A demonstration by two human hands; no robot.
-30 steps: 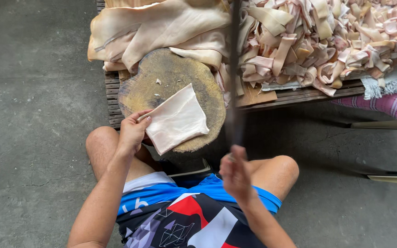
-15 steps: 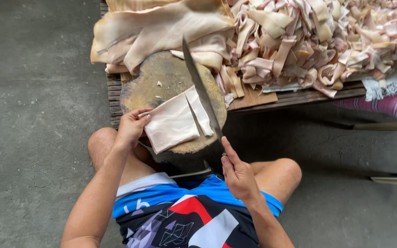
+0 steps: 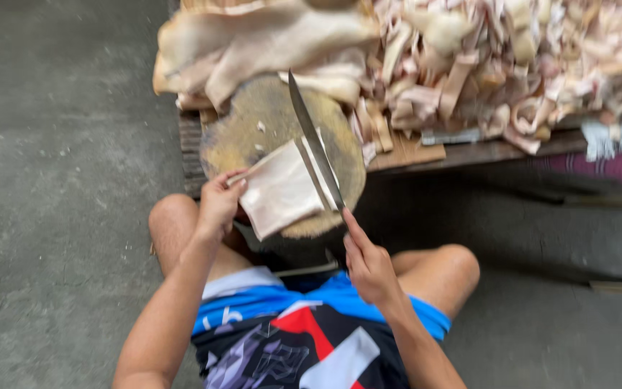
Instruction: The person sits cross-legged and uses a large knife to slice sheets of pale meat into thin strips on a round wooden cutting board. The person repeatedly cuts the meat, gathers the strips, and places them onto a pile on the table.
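On the round wooden chopping block, your left hand pinches the near-left corner of the pale skin sheet to keep it flat, while your right hand, closed around the handle, lays the long knife along its right edge, paring a strip.

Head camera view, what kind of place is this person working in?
Probably an informal meat-cutting spot on a bare concrete floor. A round wooden chopping block sits low, pale skin sheets and cut strips are heaped behind, and the right hand holds a long knife.
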